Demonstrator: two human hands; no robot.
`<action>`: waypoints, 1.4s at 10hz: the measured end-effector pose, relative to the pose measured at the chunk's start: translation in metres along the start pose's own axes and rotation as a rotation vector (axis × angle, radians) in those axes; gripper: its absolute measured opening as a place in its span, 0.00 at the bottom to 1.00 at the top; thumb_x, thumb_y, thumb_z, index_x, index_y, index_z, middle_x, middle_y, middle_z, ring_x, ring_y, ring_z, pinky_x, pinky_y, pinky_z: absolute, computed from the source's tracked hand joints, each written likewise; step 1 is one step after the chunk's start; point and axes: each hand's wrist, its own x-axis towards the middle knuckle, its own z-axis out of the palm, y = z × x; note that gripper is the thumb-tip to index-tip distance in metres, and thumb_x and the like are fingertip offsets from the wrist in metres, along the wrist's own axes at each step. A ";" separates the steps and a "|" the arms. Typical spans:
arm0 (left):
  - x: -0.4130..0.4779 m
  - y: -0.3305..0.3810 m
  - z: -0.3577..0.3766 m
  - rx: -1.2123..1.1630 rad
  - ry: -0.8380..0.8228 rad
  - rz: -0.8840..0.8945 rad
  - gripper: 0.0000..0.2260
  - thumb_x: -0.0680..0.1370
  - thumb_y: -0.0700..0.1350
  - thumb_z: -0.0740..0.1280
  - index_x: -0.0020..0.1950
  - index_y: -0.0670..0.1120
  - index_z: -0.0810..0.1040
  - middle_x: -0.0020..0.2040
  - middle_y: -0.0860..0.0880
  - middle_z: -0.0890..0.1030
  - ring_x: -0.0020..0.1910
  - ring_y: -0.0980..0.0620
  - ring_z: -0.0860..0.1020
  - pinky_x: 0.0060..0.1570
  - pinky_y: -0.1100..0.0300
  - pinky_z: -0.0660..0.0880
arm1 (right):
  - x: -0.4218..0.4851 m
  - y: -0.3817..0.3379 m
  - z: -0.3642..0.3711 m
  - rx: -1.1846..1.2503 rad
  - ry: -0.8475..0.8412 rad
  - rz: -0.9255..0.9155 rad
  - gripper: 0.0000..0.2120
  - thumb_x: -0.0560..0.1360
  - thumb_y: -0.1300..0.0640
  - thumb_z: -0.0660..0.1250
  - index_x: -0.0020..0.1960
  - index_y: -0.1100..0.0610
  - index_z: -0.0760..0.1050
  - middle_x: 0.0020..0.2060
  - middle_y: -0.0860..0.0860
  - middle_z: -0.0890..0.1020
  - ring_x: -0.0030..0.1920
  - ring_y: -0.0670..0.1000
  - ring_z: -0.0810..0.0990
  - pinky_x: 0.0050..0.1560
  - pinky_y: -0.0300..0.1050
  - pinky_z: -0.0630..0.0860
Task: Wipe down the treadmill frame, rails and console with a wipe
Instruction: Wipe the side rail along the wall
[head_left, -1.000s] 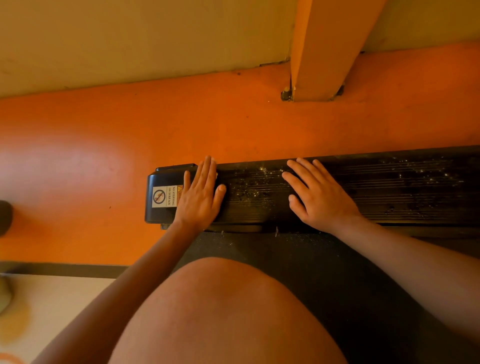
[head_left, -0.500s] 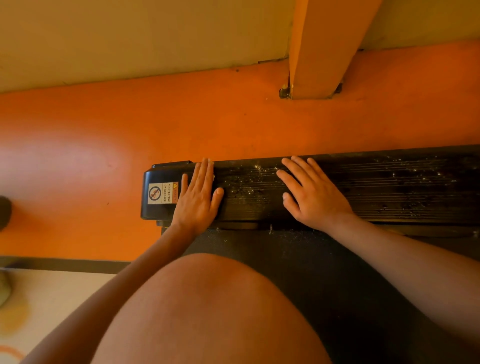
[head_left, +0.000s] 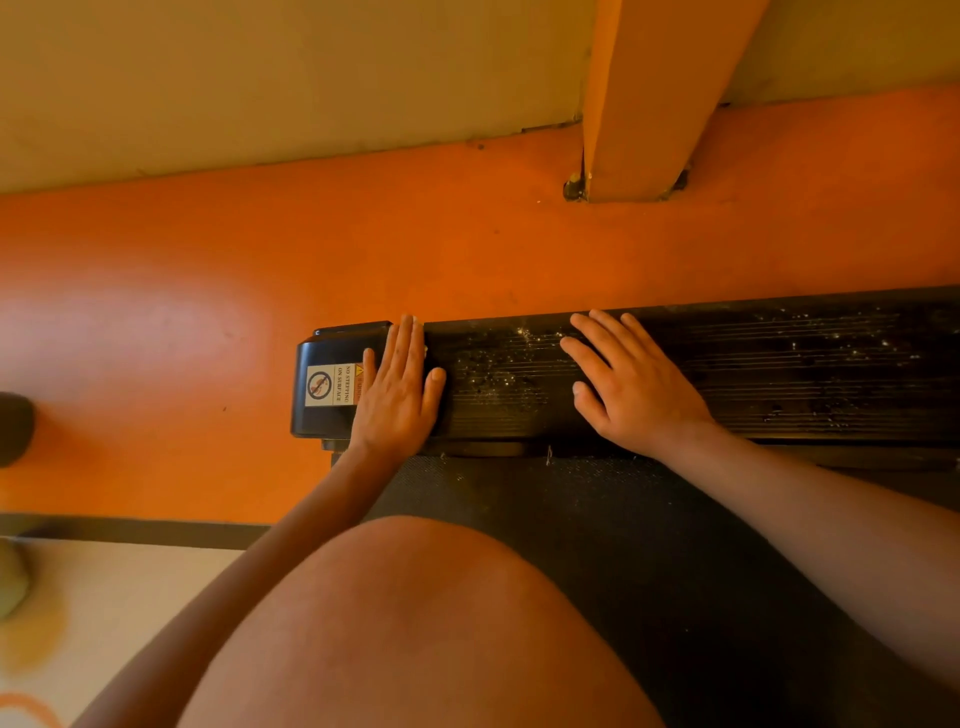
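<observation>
A black ribbed treadmill side rail (head_left: 779, 374) runs left to right across the middle of the head view, speckled with pale dust and crumbs. Its glossy black end cap (head_left: 332, 353) at the left carries a white "no stepping on surface" sticker (head_left: 332, 385). My left hand (head_left: 397, 395) lies flat with straight fingers where the cap meets the rail. My right hand (head_left: 636, 387) rests flat on the rail further right, fingers spread. No wipe shows under or in either hand. The dark treadmill belt (head_left: 675, 545) lies just below the rail.
Orange floor (head_left: 467, 239) stretches beyond the rail to a beige wall (head_left: 260, 78). An orange post (head_left: 654, 104) stands on the floor at the upper right. My bare knee (head_left: 415, 623) fills the lower middle. A dark rounded object (head_left: 13, 428) sits at the left edge.
Both hands keep their flat pose on the rail. The view has shifted slightly, and the left hand has slid a little toward the end cap.
</observation>
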 end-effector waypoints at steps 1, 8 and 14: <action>-0.040 0.003 0.010 -0.040 -0.009 0.018 0.30 0.84 0.60 0.44 0.83 0.49 0.42 0.83 0.53 0.40 0.81 0.55 0.38 0.77 0.52 0.34 | 0.000 0.000 0.001 -0.001 0.004 0.000 0.26 0.83 0.48 0.54 0.77 0.58 0.68 0.78 0.59 0.66 0.80 0.59 0.60 0.80 0.60 0.56; -0.066 0.012 0.023 -0.057 -0.036 0.042 0.30 0.84 0.62 0.43 0.83 0.51 0.41 0.83 0.55 0.39 0.81 0.56 0.37 0.77 0.51 0.35 | 0.000 -0.001 0.000 0.002 0.014 -0.003 0.26 0.83 0.48 0.55 0.77 0.59 0.69 0.78 0.60 0.67 0.80 0.59 0.61 0.79 0.61 0.59; 0.002 0.009 0.002 0.010 -0.039 0.114 0.34 0.84 0.65 0.46 0.83 0.51 0.38 0.83 0.51 0.39 0.81 0.55 0.37 0.79 0.49 0.40 | 0.000 -0.001 -0.001 -0.010 0.003 -0.001 0.26 0.83 0.48 0.55 0.77 0.58 0.68 0.78 0.59 0.66 0.80 0.59 0.60 0.80 0.60 0.56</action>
